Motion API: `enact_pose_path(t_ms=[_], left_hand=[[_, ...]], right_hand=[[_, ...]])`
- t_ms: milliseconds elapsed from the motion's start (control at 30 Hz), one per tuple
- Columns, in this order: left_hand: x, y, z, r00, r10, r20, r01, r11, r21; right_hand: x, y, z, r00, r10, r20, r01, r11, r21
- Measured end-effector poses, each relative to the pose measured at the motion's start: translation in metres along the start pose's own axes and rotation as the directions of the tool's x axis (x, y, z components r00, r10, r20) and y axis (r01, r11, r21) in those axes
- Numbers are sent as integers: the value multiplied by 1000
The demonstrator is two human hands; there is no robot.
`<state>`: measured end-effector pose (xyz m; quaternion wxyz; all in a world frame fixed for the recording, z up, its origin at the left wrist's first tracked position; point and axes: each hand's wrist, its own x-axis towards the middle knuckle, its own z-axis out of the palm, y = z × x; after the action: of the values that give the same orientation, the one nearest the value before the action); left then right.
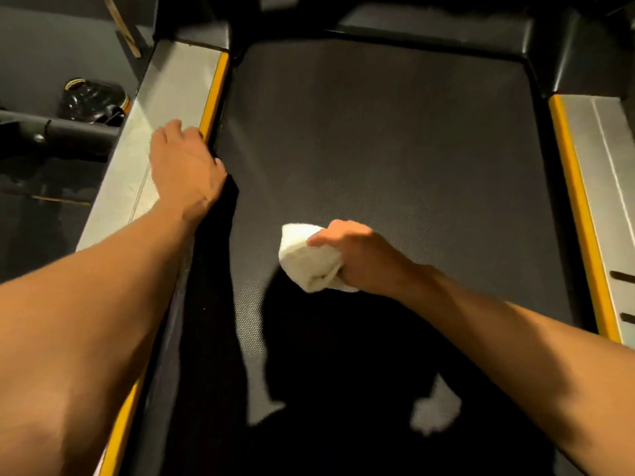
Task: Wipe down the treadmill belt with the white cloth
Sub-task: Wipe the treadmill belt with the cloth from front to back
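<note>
Midway, by the look of it

The right hand (364,255) has its grip closed round the bunched white cloth (309,259), low over the middle of the treadmill belt (378,132). The left hand (185,166) rests flat on the left side rail (165,108). No wiped area shows, so the far belt is likely yet to be wiped.

To our left we see a dark grey surface (51,53), a wooden stick (121,27), a shiny black bundle (92,102) and a grey bar (74,132), all dimly lit.
</note>
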<state>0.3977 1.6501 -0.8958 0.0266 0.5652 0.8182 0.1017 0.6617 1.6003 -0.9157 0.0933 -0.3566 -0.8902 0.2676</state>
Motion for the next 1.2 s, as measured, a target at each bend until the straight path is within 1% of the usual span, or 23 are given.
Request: enact_pose_path(t_ms=[67, 100, 167, 233, 267, 333, 367, 433, 467, 500, 600, 700, 767, 800, 833, 900, 933, 967, 1000, 1033, 1100, 1167, 1200], left_hand=[[-23, 14, 1, 999, 42, -7, -43, 995, -92], [-34, 19, 4, 991, 132, 25, -129, 986, -105], [-47, 25, 9, 925, 344, 161, -335, 939, -80], [-43, 27, 5, 840, 451, 303, -458, 887, -49], [-38, 27, 3, 822, 441, 360, -460, 887, -37], [-35, 28, 0, 815, 323, 481, -351, 936, -34], [-37, 29, 0, 794, 250, 554, -287, 958, -21], [-47, 27, 3, 727, 145, 671, -282, 954, 100], [-53, 26, 6, 706, 110, 699, -300, 941, 155], [-59, 26, 8, 700, 86, 709, -299, 937, 182], [-65, 30, 14, 716, 54, 696, -261, 946, 195], [-65, 44, 15, 690, 38, 723, -283, 934, 220], [-65, 50, 14, 671, 47, 740, -299, 930, 212], [-65, 51, 14, 669, 48, 742, -299, 931, 209], [-64, 50, 14, 669, 49, 741, -298, 932, 207], [-64, 47, 16, 674, 60, 736, -299, 934, 197], [-64, 45, 16, 678, 62, 733, -295, 936, 194], [-64, 44, 16, 678, 61, 732, -291, 937, 192], [-63, 44, 16, 677, 61, 733, -288, 939, 188], [-63, 44, 16, 676, 63, 734, -288, 940, 184], [-64, 45, 15, 677, 65, 733, -288, 940, 182], [-64, 44, 16, 674, 57, 736, -282, 941, 185], [-64, 44, 16, 670, 54, 741, -280, 942, 184]], right_hand=[[19, 12, -10, 985, 152, -84, -151, 988, 16], [28, 23, -19, 960, 242, -144, -249, 968, -32], [33, 55, -36, 879, 395, -266, -433, 895, -103], [25, 72, -39, 800, 494, -342, -550, 831, -87], [18, 76, -30, 808, 484, -335, -547, 828, -123], [1, 67, -3, 908, 368, -203, -407, 889, -211], [-7, 54, 7, 947, 297, -124, -314, 937, -155], [-20, 22, 12, 989, 145, 20, -145, 989, -6], [-26, 7, 3, 993, 100, 60, -101, 995, 17], [-29, 1, -10, 995, 94, 41, -94, 996, -5], [-23, 19, -59, 955, 237, -179, -247, 969, -32], [-28, 68, -83, 825, 440, -354, -463, 886, 23], [-38, 81, -65, 757, 559, -337, -585, 810, 30], [-45, 78, -48, 761, 583, -285, -601, 799, 30], [-54, 68, -31, 816, 542, -202, -558, 829, -31], [-71, 41, -2, 962, 275, -4, -274, 957, -96], [-77, 28, 4, 991, 124, 55, -119, 990, -75], [-82, 15, 2, 998, 24, 53, -21, 998, -55], [-82, 12, -6, 1000, -16, 2, 16, 1000, -24], [-80, 11, -23, 996, 57, -64, -55, 998, 22], [-69, 32, -57, 926, 295, -235, -293, 955, 43], [-67, 60, -87, 786, 429, -444, -452, 890, 60], [-69, 73, -96, 714, 482, -509, -493, 861, 124]])
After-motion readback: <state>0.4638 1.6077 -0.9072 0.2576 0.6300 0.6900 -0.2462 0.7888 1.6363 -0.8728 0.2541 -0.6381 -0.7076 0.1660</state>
